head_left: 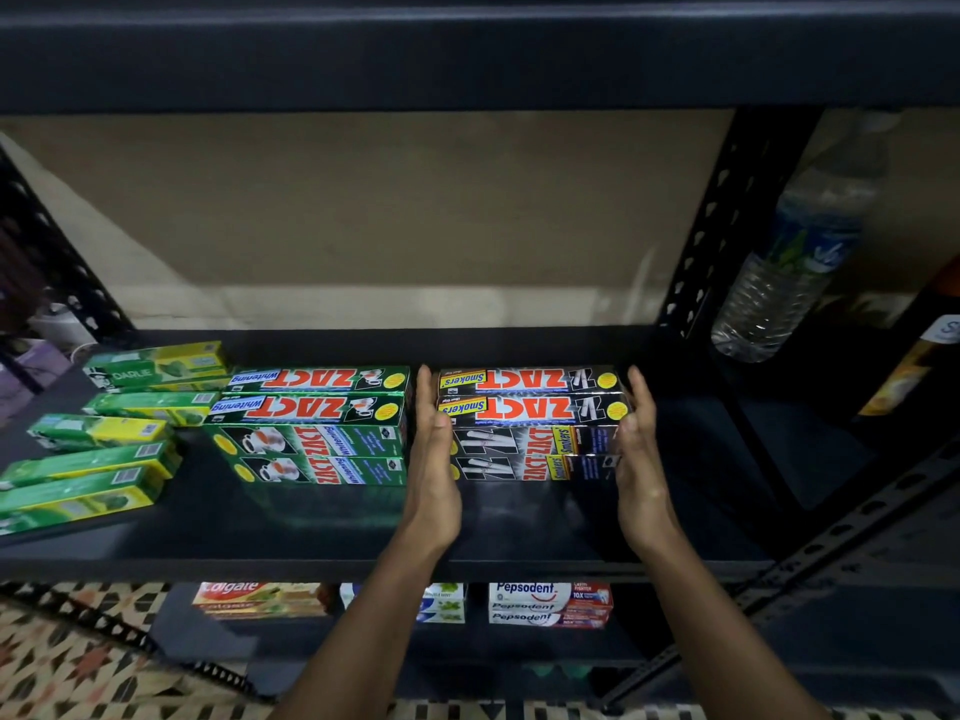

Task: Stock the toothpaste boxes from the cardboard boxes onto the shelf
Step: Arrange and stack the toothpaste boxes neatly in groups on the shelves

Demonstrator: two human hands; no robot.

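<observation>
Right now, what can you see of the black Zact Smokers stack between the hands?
The black Zact Smokers stack looks like four glossy cardboard boxes, two high and two deep, lying lengthwise on the dark shelf. It shows red ZACT lettering, yellow Smokers tags and cigarette pictures; the top print reads upside down from here. The left hand lies flat against its left end, the right hand against its right end. The green Zact Whitening stack sits just left.

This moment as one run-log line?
left hand: flat on left end of black Zact boxes | right hand: flat on right end | stack: on shelf beside green Zact boxes
</observation>
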